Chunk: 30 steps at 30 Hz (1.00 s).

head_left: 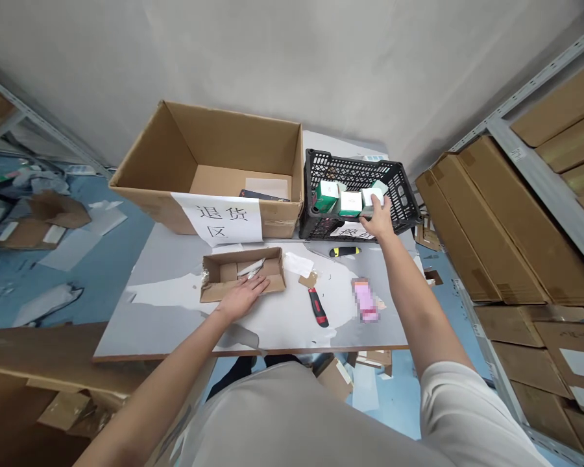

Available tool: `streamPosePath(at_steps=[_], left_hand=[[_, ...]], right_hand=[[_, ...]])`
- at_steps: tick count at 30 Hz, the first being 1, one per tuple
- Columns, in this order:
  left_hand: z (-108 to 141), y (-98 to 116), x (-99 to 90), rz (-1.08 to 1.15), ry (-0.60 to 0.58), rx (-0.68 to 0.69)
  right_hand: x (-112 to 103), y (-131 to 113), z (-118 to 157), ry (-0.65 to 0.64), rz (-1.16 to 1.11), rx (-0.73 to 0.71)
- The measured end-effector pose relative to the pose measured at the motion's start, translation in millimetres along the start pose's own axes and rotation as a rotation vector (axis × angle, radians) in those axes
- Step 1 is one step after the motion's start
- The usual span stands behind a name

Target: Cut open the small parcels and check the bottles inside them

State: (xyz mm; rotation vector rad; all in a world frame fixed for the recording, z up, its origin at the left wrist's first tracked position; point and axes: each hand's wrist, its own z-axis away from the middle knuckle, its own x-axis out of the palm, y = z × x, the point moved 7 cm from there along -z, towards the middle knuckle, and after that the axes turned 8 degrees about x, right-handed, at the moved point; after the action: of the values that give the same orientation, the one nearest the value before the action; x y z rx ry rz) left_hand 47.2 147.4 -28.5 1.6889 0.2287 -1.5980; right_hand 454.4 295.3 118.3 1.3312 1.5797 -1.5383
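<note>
My left hand (244, 297) lies over the front edge of a small open cardboard box (214, 285), its fingers stretched out and fairly flat. A crumpled white piece (251, 267) is inside that box, just beyond my fingertips. At the right, my right hand (379, 219) reaches over the front rim of a black plastic crate (316, 224). Its fingers are closed on a small white-and-green box (368, 194), partly hidden by the hand. Two similar boxes, one white-topped (351, 202) and one more green (327, 196), stand beside it in the crate.
A large open carton (282, 217) with a paper sign (219, 217) stands left of the crate. On the table (156, 324) lie a red-black utility knife (318, 308), a yellow-black tool (344, 251) and a blurred pink item (366, 300). Shelves of cartons (496, 214) flank the right.
</note>
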Motion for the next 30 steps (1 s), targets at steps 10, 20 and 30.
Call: streamPosePath(at_steps=[10,20,30], left_hand=[[29.0,4.7,-21.6,-0.092,0.029,-0.070],[145.9,-88.4,-1.6,0.449,0.495,-0.561],[141.4,-88.8,23.1,0.750,0.482,-0.436]], right_hand=[[-52.7,-37.0,47.5,0.341,0.032,-0.005],[173.0,-100.3,226.5,-0.440,-0.525,0.236],[190.6,-123.4,318.3,-0.347,-0.704,0.434]])
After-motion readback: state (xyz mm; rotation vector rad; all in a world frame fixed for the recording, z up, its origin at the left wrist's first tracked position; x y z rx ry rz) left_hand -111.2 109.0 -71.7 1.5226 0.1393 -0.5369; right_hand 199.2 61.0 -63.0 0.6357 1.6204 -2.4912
